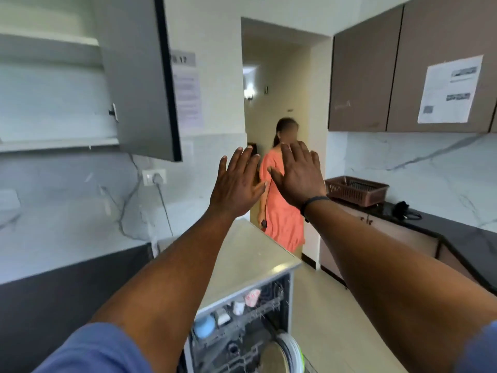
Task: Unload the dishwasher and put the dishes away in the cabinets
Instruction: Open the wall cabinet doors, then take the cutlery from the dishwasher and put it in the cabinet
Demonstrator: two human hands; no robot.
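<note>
Both grips are spreading wide and holding nothing: left hand (236,184), right hand (298,176). The dishwasher (242,319), near centre, is still holding cups and plates; the cabinet (139,76), far left, is standing open. Unloading is remaining.

Both bare arms reach up from blue short sleeves at 7 and 4 o'clock toward the middle, ending in the left hand (238,185) and right hand (298,176), raised side by side with backs to the camera, fingers straight and spread, empty, the right wrist wearing a dark band (313,202).
</note>
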